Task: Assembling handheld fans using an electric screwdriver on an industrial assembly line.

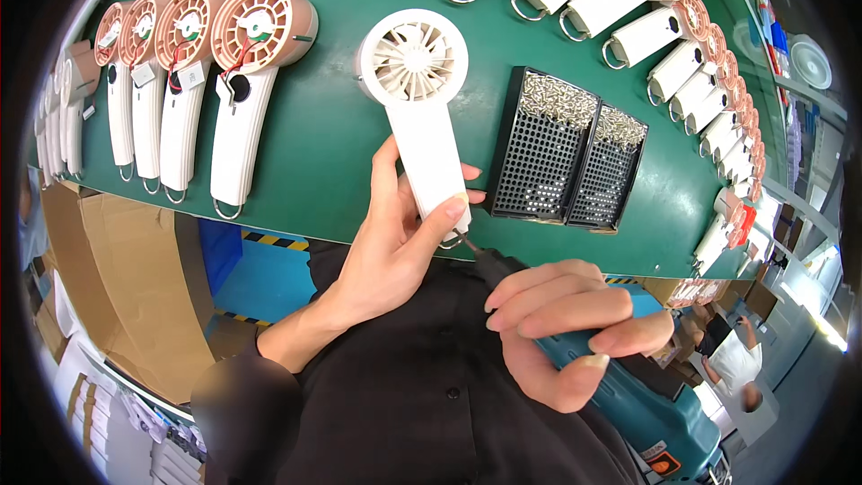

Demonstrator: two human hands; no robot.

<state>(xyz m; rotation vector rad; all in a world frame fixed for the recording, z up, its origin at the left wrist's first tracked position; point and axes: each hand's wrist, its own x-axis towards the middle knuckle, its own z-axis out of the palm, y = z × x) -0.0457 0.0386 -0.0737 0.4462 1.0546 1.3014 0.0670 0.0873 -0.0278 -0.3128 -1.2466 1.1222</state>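
Note:
A white handheld fan [431,144] lies tilted over the bench's near edge, its round grille up and away from me. My left hand [395,233] is closed round the lower handle, thumb on top and fingertips showing at the right side. A teal electric screwdriver [575,350] is gripped in my right hand [575,323]. Its thin bit meets the handle's bottom end, next to the small metal ring; whether a screw sits there is hidden. Just right of the fan stands a black screw tray [539,148] with two perforated sections and many small silver screws.
Opened fans with pink housings [260,27] and loose wires lie in a row at left. More white handles [620,4] with metal rings line the back and right of the green bench [359,184]. A cardboard box [135,287] stands below left. People [736,350] sit at far right.

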